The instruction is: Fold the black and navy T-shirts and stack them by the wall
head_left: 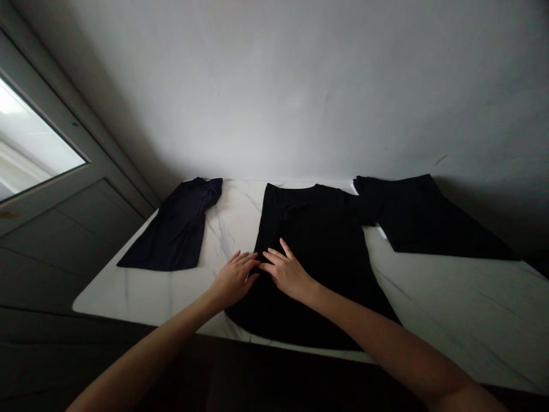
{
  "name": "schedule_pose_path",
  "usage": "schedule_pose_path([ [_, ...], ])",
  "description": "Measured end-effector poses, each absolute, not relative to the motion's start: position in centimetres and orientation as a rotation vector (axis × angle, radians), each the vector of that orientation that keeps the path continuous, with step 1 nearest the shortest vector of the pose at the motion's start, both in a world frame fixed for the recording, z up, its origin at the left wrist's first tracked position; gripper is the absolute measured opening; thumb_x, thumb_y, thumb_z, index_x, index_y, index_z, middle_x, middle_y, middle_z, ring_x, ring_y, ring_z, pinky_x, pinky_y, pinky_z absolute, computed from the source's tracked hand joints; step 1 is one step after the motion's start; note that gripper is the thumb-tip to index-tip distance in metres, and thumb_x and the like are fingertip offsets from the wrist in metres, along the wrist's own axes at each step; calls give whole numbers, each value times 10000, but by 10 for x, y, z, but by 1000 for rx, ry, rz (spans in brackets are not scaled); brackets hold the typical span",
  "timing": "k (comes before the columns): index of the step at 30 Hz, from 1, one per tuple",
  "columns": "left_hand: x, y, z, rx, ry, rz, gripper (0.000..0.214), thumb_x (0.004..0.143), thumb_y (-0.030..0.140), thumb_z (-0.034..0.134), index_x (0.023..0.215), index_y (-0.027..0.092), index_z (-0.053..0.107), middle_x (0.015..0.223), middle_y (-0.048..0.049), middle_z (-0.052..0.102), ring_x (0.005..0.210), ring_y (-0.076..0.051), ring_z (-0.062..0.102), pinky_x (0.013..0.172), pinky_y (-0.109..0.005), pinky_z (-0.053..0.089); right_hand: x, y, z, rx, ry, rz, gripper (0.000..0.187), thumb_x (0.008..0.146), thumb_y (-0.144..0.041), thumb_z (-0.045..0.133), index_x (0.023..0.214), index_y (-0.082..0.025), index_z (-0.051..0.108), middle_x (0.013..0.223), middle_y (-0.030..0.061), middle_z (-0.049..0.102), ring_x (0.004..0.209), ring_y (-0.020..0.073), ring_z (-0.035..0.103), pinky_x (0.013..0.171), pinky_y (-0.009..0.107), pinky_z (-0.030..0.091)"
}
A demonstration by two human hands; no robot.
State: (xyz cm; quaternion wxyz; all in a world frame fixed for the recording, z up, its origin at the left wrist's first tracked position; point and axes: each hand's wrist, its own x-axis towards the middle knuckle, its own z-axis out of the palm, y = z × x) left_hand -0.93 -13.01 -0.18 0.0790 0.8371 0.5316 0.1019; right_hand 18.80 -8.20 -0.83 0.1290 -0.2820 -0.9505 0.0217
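Observation:
A black top [317, 246] lies flat on the white marble table [450, 297], with one long sleeve [429, 220] stretched out to the right. My left hand [234, 279] rests flat on the top's left folded edge, fingers stretched out. My right hand [286, 272] lies flat on the fabric beside it, fingers spread and pointing left. The fingertips of both hands almost meet. Neither hand grips anything.
A folded dark navy garment [178, 229] lies at the table's left end. A plain white wall [300, 86] rises behind the table. A grey door with a window [30, 143] stands to the left. The table's near edge [141, 315] runs in front of me.

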Motion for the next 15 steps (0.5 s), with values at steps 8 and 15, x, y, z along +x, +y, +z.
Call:
schedule_pose_path([
  [8, 9, -186, 3, 2346, 1967, 349, 178, 781, 116, 531, 946, 181, 531, 940, -85, 614, 890, -269, 578, 799, -432, 511, 183, -86, -9, -630, -2761, -210, 241, 956, -99, 463, 909, -172, 688, 875, 32, 682, 892, 175, 645, 1144, 408, 352],
  [15, 22, -208, -7, 2235, 1869, 576, 357, 690, -18, 395, 926, 240, 471, 865, -16, 615, 796, -193, 607, 712, -311, 494, 183, -91, -17, -390, -2716, -199, 133, 948, -149, 526, 926, -193, 649, 939, 43, 668, 886, 172, 626, 930, 329, 491],
])
